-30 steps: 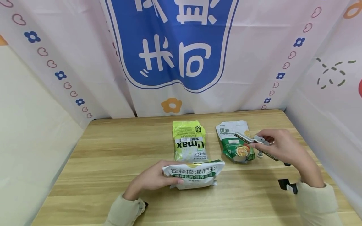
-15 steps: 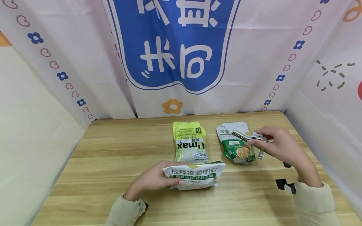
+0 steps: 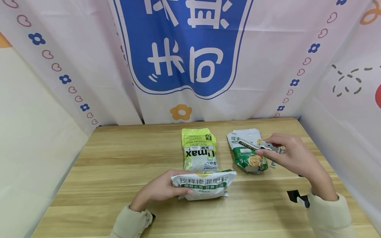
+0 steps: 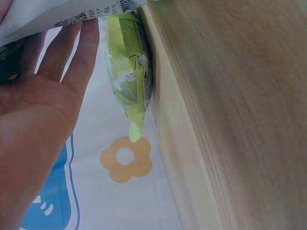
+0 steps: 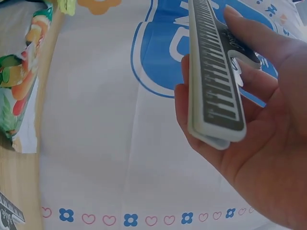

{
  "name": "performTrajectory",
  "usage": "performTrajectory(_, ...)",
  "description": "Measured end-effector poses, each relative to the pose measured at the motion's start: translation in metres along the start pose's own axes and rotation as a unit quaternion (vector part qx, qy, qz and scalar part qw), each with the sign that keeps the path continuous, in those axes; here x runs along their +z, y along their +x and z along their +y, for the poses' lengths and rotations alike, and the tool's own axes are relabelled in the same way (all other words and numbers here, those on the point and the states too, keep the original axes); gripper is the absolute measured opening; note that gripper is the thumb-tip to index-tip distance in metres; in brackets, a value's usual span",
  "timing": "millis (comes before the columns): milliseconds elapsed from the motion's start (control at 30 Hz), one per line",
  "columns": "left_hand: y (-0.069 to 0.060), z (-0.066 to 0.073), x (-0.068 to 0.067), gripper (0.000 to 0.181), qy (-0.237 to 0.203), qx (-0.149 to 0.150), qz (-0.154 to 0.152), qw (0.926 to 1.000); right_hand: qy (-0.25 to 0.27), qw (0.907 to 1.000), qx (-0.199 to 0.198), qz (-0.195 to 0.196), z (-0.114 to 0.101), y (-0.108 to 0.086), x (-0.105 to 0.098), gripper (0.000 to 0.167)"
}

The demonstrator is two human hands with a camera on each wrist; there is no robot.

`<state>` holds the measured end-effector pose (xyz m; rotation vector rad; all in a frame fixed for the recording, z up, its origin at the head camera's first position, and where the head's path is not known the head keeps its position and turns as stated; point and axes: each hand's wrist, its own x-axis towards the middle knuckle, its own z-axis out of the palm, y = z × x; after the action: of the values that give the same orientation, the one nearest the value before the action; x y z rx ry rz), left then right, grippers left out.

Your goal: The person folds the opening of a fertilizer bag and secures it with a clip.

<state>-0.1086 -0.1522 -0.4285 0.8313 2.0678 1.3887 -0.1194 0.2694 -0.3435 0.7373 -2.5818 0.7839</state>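
A white and green bag of fertilizer (image 3: 205, 189) stands near the middle of the table in the head view. My left hand (image 3: 162, 187) holds its left end, thumb on the front and fingers behind it. In the left wrist view, the fingers of that hand (image 4: 45, 103) reach under the white bag's edge. To the right, my right hand (image 3: 293, 155) pinches a bag sealing clip (image 3: 248, 144) above the table. Piano keys are printed along the clip (image 5: 218, 72), seen closely in the right wrist view. Whether its two bars are parted is unclear.
Behind the held bag lies a lime-green fertilizer bag (image 3: 197, 148). A white and green bag with oranges printed on it (image 3: 248, 158) lies under the raised clip. Another piano-key clip (image 3: 273, 164) rests beside it. A printed cloth (image 3: 160, 110) hangs behind the table.
My right hand has shifted a little to the left with the clip, further over the bag with oranges. The left hand and its bag stay put.
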Motion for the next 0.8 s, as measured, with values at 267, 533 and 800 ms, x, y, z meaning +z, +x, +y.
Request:
performTrajectory(267, 0.000, 0.001, 0.000, 0.054, 0.008, 0.004, 0.003, 1.0000, 0.011, 0.9993, -0.036, -0.001, -0.013, 0.003, -0.001, 0.025)
performTrajectory(533, -0.001, 0.002, 0.000, 0.055, 0.013, 0.005, 0.006, 0.9999, 0.024, 0.9988, -0.044, -0.001, -0.024, 0.005, -0.003, 0.024)
performTrajectory(800, 0.000, 0.003, 0.000, 0.053, 0.012, 0.010, 0.002, 0.9999, 0.037, 0.9959, -0.077, 0.031, -0.028, 0.005, -0.002, 0.032)
